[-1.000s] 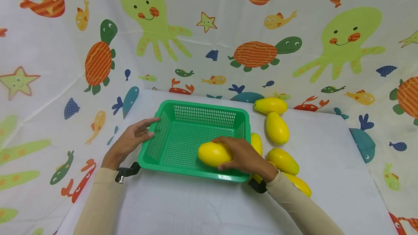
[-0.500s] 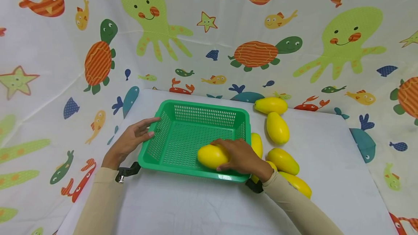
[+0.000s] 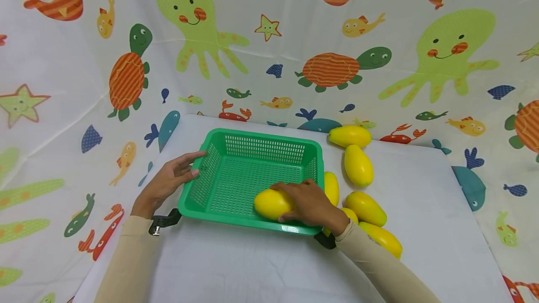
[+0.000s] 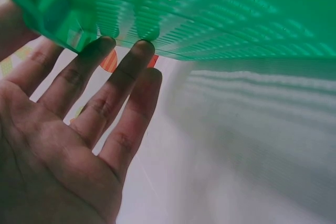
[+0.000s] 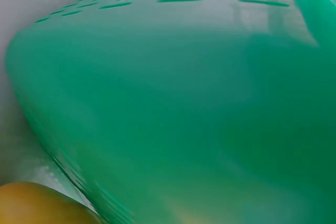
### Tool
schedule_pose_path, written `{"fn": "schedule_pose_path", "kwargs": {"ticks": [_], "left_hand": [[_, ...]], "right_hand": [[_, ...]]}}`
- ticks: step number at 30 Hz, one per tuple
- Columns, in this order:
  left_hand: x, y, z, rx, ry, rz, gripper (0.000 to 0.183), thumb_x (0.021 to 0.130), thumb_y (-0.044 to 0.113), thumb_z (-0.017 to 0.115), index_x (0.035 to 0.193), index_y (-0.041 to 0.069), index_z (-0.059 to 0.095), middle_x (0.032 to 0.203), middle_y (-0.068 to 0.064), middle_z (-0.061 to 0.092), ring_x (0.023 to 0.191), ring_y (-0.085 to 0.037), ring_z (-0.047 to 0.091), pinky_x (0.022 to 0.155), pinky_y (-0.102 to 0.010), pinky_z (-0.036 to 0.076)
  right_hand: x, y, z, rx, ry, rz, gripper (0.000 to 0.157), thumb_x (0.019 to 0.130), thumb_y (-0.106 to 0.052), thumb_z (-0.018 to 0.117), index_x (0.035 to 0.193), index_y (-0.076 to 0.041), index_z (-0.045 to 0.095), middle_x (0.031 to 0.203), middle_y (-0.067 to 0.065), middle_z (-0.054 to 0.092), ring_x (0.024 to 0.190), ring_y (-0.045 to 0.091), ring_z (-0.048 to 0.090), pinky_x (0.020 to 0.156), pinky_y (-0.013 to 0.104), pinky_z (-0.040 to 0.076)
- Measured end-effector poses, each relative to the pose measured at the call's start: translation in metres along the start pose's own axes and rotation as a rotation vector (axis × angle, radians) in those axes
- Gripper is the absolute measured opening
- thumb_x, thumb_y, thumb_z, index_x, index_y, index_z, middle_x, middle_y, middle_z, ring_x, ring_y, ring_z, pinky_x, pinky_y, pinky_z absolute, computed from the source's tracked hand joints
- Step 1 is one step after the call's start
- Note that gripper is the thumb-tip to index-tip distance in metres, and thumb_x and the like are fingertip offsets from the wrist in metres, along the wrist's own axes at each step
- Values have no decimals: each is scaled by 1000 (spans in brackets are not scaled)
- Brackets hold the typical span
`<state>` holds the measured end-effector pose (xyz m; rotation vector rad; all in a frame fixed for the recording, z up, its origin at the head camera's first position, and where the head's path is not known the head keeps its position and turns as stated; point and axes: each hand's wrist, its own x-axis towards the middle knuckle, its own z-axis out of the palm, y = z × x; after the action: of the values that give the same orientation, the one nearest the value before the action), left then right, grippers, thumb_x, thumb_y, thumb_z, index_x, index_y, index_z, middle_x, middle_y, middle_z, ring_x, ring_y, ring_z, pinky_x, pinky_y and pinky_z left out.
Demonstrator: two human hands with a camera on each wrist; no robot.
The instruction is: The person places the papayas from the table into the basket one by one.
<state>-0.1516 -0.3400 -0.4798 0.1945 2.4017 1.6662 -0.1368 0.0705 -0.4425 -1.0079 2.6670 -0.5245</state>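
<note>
A green plastic basket (image 3: 242, 172) with slotted walls stands in the middle of the table. My right hand (image 3: 310, 202) reaches over its right side and grips a yellow mango (image 3: 269, 204) in the near right corner, fingers over the top and thumb on the near side. At the left rim, my left hand (image 3: 164, 183) touches the basket with relaxed fingers. The left wrist view has its fingers (image 4: 123, 77) extended below the basket's slotted wall (image 4: 210, 19). In the right wrist view the basket's outer wall (image 5: 157, 93) fills most of the picture, and the right hand is hidden.
Several more mangoes lie right of the basket: one at the back (image 3: 349, 135), another before it (image 3: 359, 166), others nearer (image 3: 366, 208), some partly behind the right forearm. A white cloth (image 3: 236, 265) covers the table. A sea-animal curtain (image 3: 269, 69) hangs behind and at the sides.
My right hand has shifted slightly left and down with the mango in the basket's near right corner. My left hand stays at the left rim.
</note>
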Motion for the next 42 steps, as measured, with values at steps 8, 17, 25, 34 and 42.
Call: {"fn": "schedule_pose_path", "kwargs": {"ticks": [8,17,25,34,42], "left_hand": [[1,3,0,0,9,-10,52,99,28,63,148,35,46,160,1,37,147,-37,35,115,-66,31],[1,0,1,-3,6,-9,52,99,27,62,148,34,46,159,1,37,146,-35,37,115,-64,32],[0,0,1,0,-3,2,52,99,27,62,148,34,46,160,3,36,148,-36,34,115,-65,31],[0,0,1,1,-6,7,52,99,28,62,148,34,46,159,4,37,148,-34,34,115,-63,32],[-1,0,1,10,3,1,52,99,28,62,148,35,46,159,4,37,147,-34,36,115,-63,34]], "right_hand": [[1,-1,-2,-27,-20,2,73,80,-50,79,143,-26,51,135,-1,65,117,16,63,98,44,39],[-1,-2,-3,-25,-29,20,75,81,-50,79,146,-25,50,138,-1,63,122,18,61,101,45,38],[-9,2,-10,44,4,-3,74,82,-46,79,146,-24,50,141,-3,60,124,18,59,112,48,37],[-22,5,-41,87,76,30,73,82,-47,78,147,-30,48,144,-6,57,132,19,54,117,54,32],[-31,9,-62,77,128,73,74,83,-47,78,148,-34,46,145,-7,57,134,23,52,118,58,29]]}}
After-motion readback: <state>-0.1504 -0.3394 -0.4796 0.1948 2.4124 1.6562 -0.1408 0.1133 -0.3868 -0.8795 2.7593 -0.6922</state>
